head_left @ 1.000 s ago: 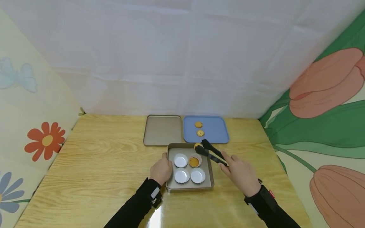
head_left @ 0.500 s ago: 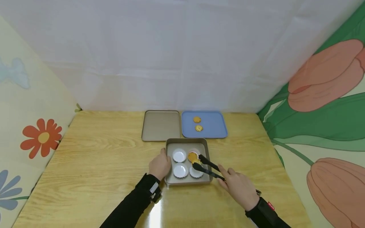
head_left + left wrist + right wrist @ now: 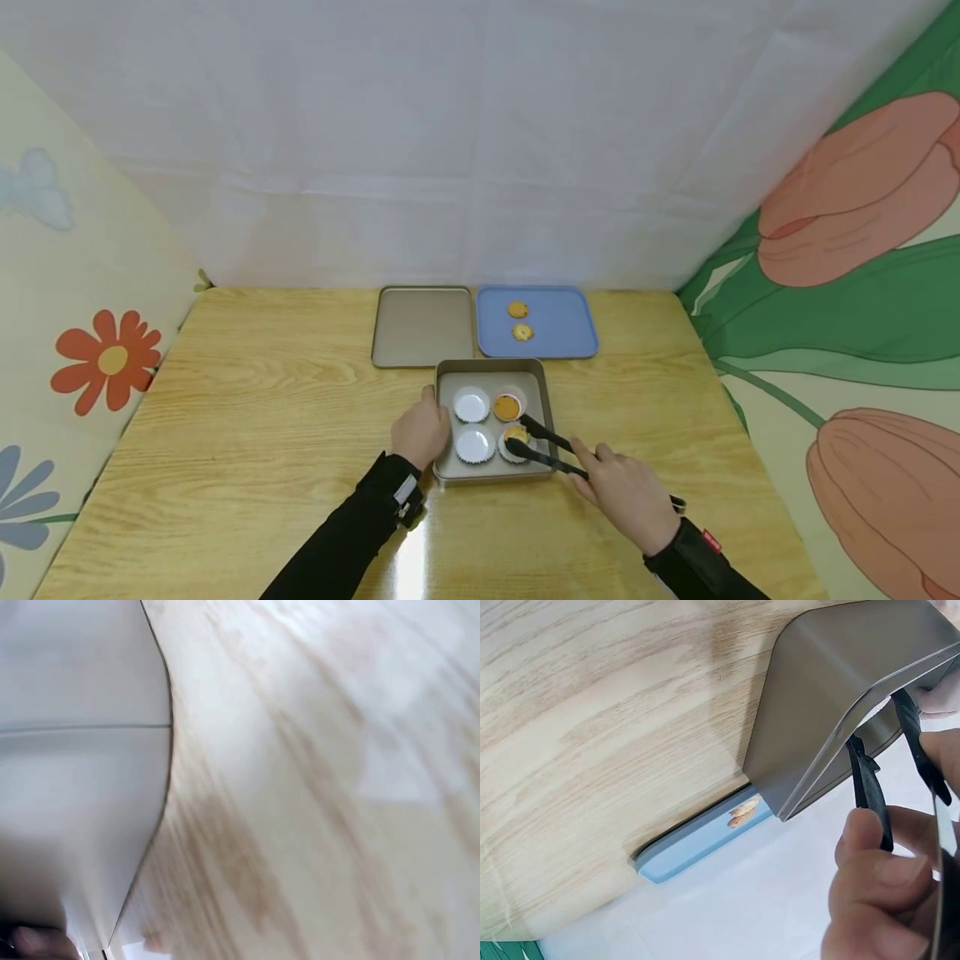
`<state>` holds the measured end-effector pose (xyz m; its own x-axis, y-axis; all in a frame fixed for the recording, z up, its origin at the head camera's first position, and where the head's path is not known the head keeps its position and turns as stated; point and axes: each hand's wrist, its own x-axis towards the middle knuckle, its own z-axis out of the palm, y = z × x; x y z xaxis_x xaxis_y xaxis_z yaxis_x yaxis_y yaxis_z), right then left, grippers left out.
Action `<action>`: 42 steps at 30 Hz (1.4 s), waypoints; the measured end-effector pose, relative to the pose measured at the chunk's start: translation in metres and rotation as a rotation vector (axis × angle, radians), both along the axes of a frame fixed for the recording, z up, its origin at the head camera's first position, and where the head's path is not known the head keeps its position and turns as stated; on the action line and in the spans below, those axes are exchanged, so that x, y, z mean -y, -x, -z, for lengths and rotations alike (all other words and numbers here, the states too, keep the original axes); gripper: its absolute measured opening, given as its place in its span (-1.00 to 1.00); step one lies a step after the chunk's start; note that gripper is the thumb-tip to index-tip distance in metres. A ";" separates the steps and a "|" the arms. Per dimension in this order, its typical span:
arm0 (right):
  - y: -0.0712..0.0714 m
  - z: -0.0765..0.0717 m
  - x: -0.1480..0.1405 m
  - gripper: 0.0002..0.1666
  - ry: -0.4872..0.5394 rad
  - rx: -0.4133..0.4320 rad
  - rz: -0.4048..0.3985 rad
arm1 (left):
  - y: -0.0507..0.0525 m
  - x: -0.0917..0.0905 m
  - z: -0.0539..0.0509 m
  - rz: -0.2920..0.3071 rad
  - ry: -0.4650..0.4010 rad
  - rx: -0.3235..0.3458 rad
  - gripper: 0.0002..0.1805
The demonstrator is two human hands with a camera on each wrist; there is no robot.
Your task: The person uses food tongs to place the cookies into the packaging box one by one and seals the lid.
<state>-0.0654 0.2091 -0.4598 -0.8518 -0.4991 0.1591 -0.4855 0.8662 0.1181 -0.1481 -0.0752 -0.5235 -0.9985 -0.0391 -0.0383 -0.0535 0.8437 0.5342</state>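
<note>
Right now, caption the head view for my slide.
Right hand holds tongs astride a cookie at a white cup; left hand grips the metal pan.

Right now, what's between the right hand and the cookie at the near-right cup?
The black tongs, reaching from the right hand over the right rim of the pan toward the cookie; head view shows it.
</note>
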 end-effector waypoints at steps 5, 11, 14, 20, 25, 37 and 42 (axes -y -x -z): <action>0.001 0.000 0.000 -0.44 -0.031 -0.022 -0.011 | 0.000 0.000 0.000 -0.001 -0.003 -0.009 -0.50; 0.001 0.001 0.001 -0.41 -0.042 -0.037 -0.026 | 0.001 0.000 -0.001 0.000 -0.007 -0.020 -0.50; 0.001 0.001 0.002 -0.41 -0.037 -0.044 -0.032 | 0.000 0.000 -0.001 0.001 -0.007 -0.020 -0.50; 0.001 0.001 0.002 -0.38 -0.046 -0.081 -0.040 | 0.001 -0.001 -0.002 -0.002 -0.006 -0.020 -0.50; 0.002 0.001 0.002 -0.37 -0.057 -0.099 -0.040 | 0.000 -0.001 -0.003 -0.007 -0.005 -0.021 -0.52; 0.001 0.000 0.003 -0.36 -0.057 -0.061 -0.017 | 0.000 0.000 -0.005 -0.002 -0.007 -0.001 -0.51; 0.001 0.000 0.003 -0.36 -0.050 -0.055 -0.015 | -0.001 0.000 -0.005 -0.002 -0.010 0.003 -0.51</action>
